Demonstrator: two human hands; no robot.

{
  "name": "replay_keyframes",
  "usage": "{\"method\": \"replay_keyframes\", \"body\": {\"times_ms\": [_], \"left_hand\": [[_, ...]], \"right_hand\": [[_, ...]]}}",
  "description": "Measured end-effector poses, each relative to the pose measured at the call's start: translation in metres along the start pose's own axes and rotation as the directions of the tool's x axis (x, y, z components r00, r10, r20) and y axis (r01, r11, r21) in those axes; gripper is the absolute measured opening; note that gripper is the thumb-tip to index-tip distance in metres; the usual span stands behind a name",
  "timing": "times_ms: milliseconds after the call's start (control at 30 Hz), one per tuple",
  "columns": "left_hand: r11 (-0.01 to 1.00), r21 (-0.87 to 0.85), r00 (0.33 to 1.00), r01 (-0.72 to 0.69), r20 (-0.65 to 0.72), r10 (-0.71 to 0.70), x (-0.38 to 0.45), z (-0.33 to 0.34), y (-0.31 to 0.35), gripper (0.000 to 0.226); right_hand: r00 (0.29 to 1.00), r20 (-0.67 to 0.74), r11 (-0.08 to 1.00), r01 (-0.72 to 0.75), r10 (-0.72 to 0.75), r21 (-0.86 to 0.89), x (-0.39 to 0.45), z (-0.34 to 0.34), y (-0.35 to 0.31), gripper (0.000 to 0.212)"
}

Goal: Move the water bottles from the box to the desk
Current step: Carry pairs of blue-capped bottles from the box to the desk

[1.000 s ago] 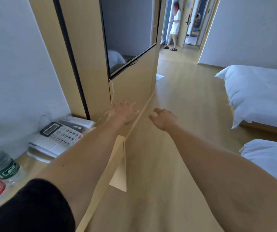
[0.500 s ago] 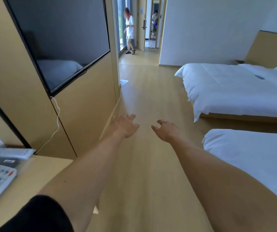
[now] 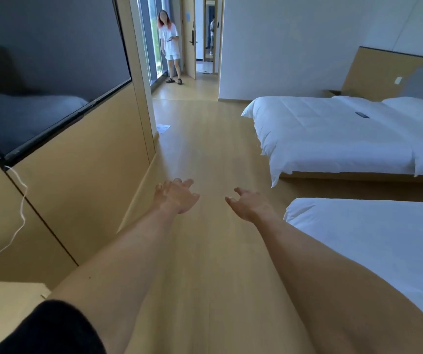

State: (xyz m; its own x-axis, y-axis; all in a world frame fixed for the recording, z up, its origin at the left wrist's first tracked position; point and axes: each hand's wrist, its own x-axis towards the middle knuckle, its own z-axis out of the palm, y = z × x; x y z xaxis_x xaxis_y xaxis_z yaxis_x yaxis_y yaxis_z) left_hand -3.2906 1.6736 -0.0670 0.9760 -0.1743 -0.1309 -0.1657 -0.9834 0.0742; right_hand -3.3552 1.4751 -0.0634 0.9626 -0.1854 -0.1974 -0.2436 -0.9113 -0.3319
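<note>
Both the left hand and the right hand reach forward over the wooden floor with fingers loosely spread, holding nothing, probably heading to fetch bottles. No water bottle or box shows; only a counter corner sits lower left. A television, two beds and a standing person flank the open path.

Wooden floor, paper sheet lying on it

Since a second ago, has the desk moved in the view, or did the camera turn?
Yes, in the view only. Only the desk corner shows at the lower left, while the TV beside it slid left too, so the head turned right. Bottles and phone have left the view.
</note>
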Motion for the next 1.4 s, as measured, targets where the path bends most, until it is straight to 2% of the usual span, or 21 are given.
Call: {"method": "replay_keyframes", "body": {"times_ms": [200,367,667,867,1133,1400], "left_hand": [[1.000,0.019,0.999,-0.019,0.042,0.018,0.059,0.008,0.015,0.059],[0.999,0.006,0.998,-0.036,0.054,0.035,0.132,0.007,0.011,0.059],[0.993,-0.019,0.993,-0.117,0.017,0.117,0.278,-0.040,-0.006,0.058],[0.989,-0.034,0.988,-0.145,0.038,0.146,0.343,-0.052,-0.009,0.058],[0.990,-0.041,0.987,-0.137,0.078,0.140,0.431,-0.050,0.000,0.058],[0.995,-0.052,0.992,-0.089,0.085,0.093,0.562,-0.062,0.035,0.060]], "right_hand": [[0.997,0.010,0.997,-0.074,0.073,0.033,0.047,-0.003,0.014,0.062],[0.993,0.011,0.993,-0.121,0.121,-0.006,0.109,-0.007,0.015,0.063],[0.987,-0.028,0.986,-0.160,0.158,-0.055,0.246,-0.044,-0.027,0.065],[0.984,-0.036,0.981,-0.177,0.175,-0.072,0.317,-0.057,-0.042,0.064],[0.988,-0.018,0.985,-0.152,0.151,-0.082,0.414,-0.066,-0.040,0.064],[0.998,-0.002,0.986,-0.063,0.063,-0.154,0.563,-0.099,-0.024,0.062]]}}
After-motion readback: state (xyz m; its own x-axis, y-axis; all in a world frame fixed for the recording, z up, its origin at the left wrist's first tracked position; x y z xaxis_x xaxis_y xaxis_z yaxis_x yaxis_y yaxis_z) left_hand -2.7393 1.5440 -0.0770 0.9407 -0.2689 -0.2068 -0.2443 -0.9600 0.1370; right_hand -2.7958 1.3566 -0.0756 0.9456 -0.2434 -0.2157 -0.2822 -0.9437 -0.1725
